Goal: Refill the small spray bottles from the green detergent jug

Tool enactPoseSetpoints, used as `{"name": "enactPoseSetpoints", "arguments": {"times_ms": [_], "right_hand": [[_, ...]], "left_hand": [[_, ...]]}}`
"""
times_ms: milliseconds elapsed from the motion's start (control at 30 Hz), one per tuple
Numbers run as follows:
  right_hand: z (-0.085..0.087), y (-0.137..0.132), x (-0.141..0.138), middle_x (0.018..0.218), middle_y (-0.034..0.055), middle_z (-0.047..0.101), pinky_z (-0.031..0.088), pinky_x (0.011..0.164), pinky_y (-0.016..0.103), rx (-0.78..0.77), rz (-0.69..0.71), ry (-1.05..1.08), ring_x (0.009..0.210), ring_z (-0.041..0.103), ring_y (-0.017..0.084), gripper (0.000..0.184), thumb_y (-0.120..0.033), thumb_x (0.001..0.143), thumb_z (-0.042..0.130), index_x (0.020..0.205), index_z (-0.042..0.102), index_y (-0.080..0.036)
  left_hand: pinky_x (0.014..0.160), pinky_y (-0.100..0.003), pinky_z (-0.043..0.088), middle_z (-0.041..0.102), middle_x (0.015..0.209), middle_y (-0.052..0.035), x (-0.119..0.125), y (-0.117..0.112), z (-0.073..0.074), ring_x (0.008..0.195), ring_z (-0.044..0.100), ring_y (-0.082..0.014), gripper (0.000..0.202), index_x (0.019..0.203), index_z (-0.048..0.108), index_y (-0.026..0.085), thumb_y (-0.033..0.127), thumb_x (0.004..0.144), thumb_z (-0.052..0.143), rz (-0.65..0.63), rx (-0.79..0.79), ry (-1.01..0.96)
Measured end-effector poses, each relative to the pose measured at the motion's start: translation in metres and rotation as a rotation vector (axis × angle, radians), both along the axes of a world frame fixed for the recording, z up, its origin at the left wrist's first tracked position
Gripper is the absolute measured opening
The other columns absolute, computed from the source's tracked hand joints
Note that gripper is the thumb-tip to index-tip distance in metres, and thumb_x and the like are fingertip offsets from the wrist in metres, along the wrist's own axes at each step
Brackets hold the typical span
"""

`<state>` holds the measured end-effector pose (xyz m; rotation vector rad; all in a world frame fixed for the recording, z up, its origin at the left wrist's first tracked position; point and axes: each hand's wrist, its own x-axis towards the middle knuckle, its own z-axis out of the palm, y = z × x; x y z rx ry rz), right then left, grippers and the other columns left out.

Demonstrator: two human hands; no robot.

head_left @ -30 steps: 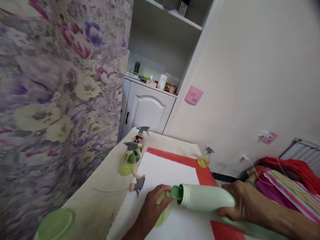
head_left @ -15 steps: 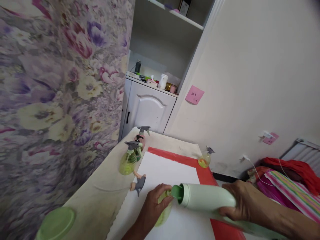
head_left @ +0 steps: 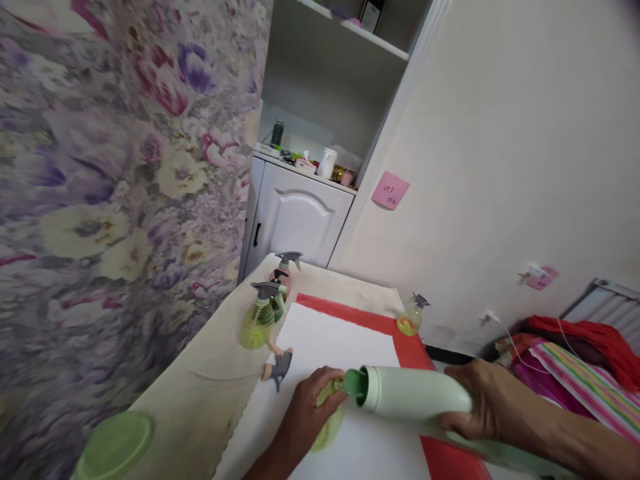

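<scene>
Right hand [head_left: 477, 400] round sideways green flask [head_left: 417, 395], left hand [head_left: 311, 412] round yellow bottle [head_left: 330, 432] (mouths apparently close)

Four nozzle-topped bottles [head_left: 256, 328], one uncapped bottle [head_left: 331, 428], one flask [head_left: 415, 395], one loose spray head [head_left: 283, 365], two pink notes [head_left: 391, 191].

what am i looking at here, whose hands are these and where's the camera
No machine here: these are a person's two bare hands, seen by a camera worn on the head, looking forward and down. The left hand holds a yellowish bottle. The right hand holds a pale green container on its side, its mouth towards that bottle. On the table, a white sheet lies over a red sheet, with a loose spray head at the white sheet's left edge. Spray bottles stand along the left, and a lone bottle at the far right.
</scene>
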<state>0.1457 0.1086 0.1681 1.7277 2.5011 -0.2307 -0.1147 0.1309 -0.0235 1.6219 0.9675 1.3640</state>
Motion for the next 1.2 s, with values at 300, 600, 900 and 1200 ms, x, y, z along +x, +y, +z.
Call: {"name": "enactPoseSetpoints", "arguments": {"times_ms": [300,600,900,1200], "right_hand": [[0.0012,-0.0022,-0.003,0.068,0.0048,0.073,0.037,0.051,0.025,-0.006,-0.016,0.01,0.06,0.066,0.02,0.027,-0.046,0.069,0.067,0.074,0.068,-0.019],[0.001,-0.0012,-0.0039,0.068,0.0054,0.073,0.038,0.051,0.025,-0.002,-0.014,-0.001,0.06,0.066,0.02,0.026,-0.045,0.07,0.066,0.075,0.068,-0.019],[0.0026,-0.0024,-0.0057,0.067,0.0048,0.073,0.036,0.051,0.024,0.001,-0.019,-0.004,0.06,0.066,0.019,0.026,-0.046,0.071,0.067,0.073,0.068,-0.019],[0.0019,-0.0023,-0.0045,0.068,0.0041,0.074,0.036,0.051,0.024,0.023,-0.014,-0.01,0.061,0.068,0.019,0.026,-0.045,0.069,0.066,0.075,0.069,-0.02]], "left_hand": [[0.086,-0.029,0.045,0.072,0.095,-0.0044,-0.0006,-0.0002,-0.003,0.094,0.065,-0.0207,0.017,0.097,0.068,0.02,0.028,0.083,0.061,-0.008,-0.005,0.0],[0.087,-0.029,0.045,0.071,0.096,-0.0047,-0.0013,-0.0009,-0.0015,0.095,0.065,-0.021,0.017,0.096,0.068,0.02,0.027,0.084,0.06,-0.014,-0.016,0.006],[0.087,-0.03,0.045,0.071,0.096,-0.0051,-0.0021,-0.0015,-0.0017,0.095,0.065,-0.0214,0.017,0.097,0.068,0.02,0.028,0.083,0.06,-0.012,-0.014,0.001],[0.086,-0.031,0.045,0.071,0.095,-0.0061,-0.0016,0.001,-0.0019,0.093,0.064,-0.0218,0.019,0.097,0.068,0.019,0.029,0.084,0.06,-0.018,-0.003,0.007]]}}
